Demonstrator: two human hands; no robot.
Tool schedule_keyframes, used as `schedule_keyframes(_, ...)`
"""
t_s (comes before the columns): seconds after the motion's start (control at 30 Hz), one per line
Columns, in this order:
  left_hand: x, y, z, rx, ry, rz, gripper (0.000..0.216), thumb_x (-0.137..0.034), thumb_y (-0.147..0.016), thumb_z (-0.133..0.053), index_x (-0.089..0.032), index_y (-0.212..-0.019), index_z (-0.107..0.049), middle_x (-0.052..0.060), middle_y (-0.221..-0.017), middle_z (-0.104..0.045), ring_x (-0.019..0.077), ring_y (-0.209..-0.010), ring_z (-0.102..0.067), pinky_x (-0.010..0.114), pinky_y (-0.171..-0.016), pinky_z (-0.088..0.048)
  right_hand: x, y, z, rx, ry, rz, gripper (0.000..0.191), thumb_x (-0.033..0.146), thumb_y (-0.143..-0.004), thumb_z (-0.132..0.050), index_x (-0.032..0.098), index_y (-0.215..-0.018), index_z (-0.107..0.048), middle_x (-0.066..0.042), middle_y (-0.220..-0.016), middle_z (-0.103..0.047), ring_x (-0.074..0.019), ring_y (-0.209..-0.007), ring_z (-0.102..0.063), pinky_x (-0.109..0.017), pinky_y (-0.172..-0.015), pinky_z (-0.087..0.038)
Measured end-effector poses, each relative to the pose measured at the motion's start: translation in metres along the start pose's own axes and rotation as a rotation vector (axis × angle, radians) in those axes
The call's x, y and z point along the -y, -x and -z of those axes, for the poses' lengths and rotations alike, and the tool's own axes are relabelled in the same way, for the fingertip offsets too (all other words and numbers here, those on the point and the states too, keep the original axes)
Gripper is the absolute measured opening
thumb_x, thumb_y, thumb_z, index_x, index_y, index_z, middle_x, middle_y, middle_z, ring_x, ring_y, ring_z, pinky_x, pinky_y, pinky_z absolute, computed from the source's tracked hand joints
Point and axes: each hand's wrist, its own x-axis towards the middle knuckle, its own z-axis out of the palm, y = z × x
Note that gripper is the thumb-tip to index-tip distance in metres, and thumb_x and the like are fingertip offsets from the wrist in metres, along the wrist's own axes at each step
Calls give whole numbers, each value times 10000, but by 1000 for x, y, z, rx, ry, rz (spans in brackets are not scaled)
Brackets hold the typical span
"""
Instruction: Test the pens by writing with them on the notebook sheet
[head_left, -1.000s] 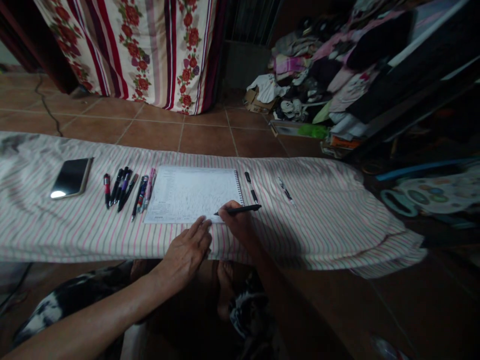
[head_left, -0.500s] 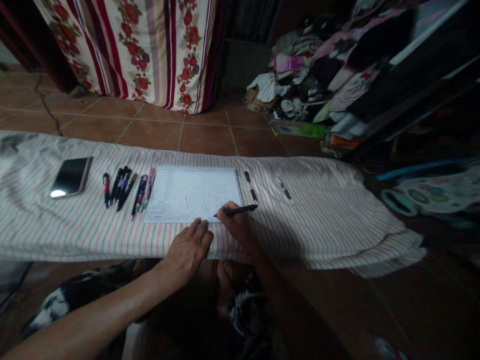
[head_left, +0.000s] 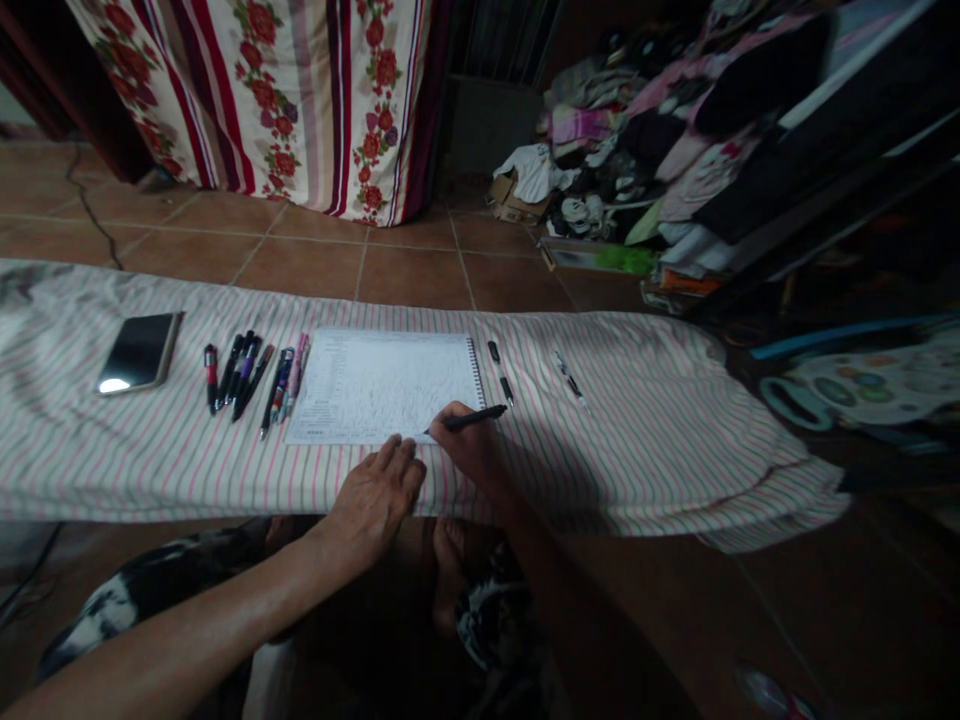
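The right hand (head_left: 469, 445) pinches a slim black pen (head_left: 466, 419), its tip touching the lower right corner of a spiral-bound notebook (head_left: 386, 385) whose white page is densely covered with fine lines. The notebook lies flat on a pink-and-white striped cloth (head_left: 637, 420), binding at its right edge, between a row of pens (head_left: 251, 372) and two loose pens. The left hand (head_left: 375, 498) rests flat, fingers together, at the page's near edge.

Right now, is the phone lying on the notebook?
No, the phone lies on the cloth, left of the pens, apart from the notebook.
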Motion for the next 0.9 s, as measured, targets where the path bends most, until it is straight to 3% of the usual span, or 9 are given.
schedule_keyframes(0.2, 2, 0, -2, -16, -13, -10, 282, -152, -846, -429, -113, -1108, -525, 153, -1301, -480, 277, -1245, -389, 405, -950, -416, -4, -3, 2, -68, -373, -88, 163, 332, -691, -529, 193, -612, -499, 64, -476, -423, -88, -458, -401, -205, -442, -313)
schedule_keyframes(0.33, 2, -1, -3, -7, -14, -9, 283, -134, -836, -440, -118, -1103, -531, 148, -1289, -490, 277, -1236, -399, 406, -948, -424, 6, -6, 13, -75, -536, -194, 176, 348, -683, -559, 181, -651, -514, 72, -474, -426, -68, -424, -375, -193, -408, -291)
schedule_keyframes(0.5, -2, -2, 1, 0, -11, 3, 287, -104, -840, -419, -112, -1096, -548, 156, -1278, -498, 290, -1228, -409, 413, -944, -431, 9, -21, 39, -245, -581, -200, 207, 319, -616, -632, 177, -752, -568, 85, -474, -429, -64, -441, -386, -195, -440, -315)
schedule_keyframes(0.7, -4, -1, 2, -3, -32, 11, 302, -81, -835, -409, -124, -1095, -558, 150, -1269, -508, 288, -1224, -416, 415, -931, -448, -16, -35, 73, -430, -696, -179, 310, 310, -539, -671, 139, -787, -595, 36, -586, -530, -79, -533, -478, -219, -523, -378)
schedule_keyframes(0.9, -5, -1, -1, -2, -36, 7, 305, -87, -830, -423, -127, -1101, -560, 158, -1274, -501, 305, -1227, -408, 431, -926, -447, -36, -34, 94, -551, -467, -138, 290, 383, -632, -602, 136, -783, -603, 40, -556, -485, -88, -524, -461, -217, -495, -358)
